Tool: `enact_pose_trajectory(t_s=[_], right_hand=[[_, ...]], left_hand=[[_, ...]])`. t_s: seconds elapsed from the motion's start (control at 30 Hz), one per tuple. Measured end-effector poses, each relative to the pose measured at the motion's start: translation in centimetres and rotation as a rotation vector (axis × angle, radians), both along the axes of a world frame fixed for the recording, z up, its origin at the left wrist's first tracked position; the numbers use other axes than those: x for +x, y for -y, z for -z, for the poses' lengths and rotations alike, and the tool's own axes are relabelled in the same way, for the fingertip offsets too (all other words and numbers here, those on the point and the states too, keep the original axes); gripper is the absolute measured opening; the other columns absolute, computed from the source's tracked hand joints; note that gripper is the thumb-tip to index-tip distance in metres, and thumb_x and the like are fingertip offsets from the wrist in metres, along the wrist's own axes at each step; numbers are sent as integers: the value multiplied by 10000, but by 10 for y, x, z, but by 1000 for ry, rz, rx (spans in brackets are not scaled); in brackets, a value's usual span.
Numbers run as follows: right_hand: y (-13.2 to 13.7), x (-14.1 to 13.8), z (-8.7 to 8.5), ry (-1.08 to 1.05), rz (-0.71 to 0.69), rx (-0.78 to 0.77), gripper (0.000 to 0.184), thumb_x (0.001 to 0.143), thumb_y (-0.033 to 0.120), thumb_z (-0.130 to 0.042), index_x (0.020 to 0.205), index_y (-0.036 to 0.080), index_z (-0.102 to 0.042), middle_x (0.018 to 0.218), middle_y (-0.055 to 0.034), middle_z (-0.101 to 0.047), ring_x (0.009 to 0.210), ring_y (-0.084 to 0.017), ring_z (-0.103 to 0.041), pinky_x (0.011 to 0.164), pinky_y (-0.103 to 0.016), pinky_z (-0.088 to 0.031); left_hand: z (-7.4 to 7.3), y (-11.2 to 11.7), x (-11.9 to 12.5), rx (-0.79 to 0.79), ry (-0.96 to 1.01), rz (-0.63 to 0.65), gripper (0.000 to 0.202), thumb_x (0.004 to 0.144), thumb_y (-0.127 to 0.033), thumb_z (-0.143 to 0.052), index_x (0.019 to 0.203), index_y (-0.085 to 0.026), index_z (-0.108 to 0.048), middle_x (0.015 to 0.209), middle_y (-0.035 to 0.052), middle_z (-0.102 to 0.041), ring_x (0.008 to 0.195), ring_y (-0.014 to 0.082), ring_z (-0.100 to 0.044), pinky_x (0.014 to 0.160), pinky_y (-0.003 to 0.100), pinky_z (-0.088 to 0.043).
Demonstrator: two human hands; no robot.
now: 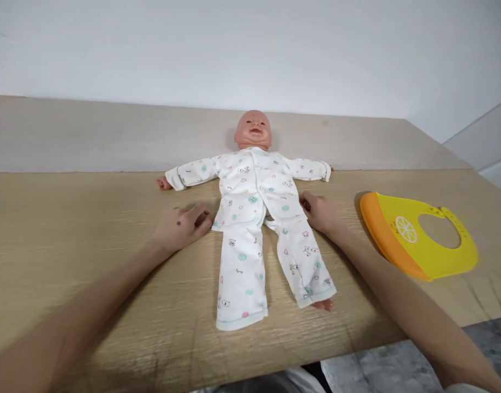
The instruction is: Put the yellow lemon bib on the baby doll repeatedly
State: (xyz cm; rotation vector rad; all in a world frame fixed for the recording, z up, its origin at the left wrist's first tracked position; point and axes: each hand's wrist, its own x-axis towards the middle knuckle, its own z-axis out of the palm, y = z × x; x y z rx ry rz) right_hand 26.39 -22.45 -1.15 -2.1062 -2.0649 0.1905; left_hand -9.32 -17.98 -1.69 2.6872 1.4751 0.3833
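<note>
A baby doll [254, 131] lies on its back on the table, arms spread out and legs apart. It wears a white printed long-sleeved top [254, 188] and matching white trousers [242, 278]. My left hand [187, 225] rests on the table with loosely curled fingers, its fingertips close beside the top's hem. On the other side, my right hand [322, 213] is curled too, fingertips right against the edge of the top. Nothing shows in either hand. One doll foot [324, 304] sticks out of a trouser leg; the other is hidden.
A yellow bib [406, 210] with an orange pocket and a citrus-slice print lies to the right of my right forearm. The wooden table [90, 218] meets a paler board [90, 136] at the back, before a white wall. Grey floor shows past the front edge.
</note>
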Motion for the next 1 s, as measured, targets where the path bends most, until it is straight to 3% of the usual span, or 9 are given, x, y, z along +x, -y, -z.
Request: enact_pose_trajectory(t_s=[0.33, 1.0], right_hand=[[1, 2, 3, -25, -25, 25, 207, 913, 270, -485, 959, 117, -617, 872, -86, -687, 675, -143, -539, 610, -232, -279], [0, 5, 5, -31, -54, 51, 216, 917, 270, -459, 930, 128, -622, 878, -92, -695, 699, -157, -570, 611, -239, -272]], left_hand=[[5, -3, -2, 26, -28, 32, 326, 905, -368, -378, 867, -196, -652, 769, 20, -699, 618, 175, -597, 607, 291, -377], [-1, -1, 1, -15, -20, 35, 344, 903, -372, -356, 877, -190, -647, 827, 37, -710, 645, 174, -596, 634, 290, -405]])
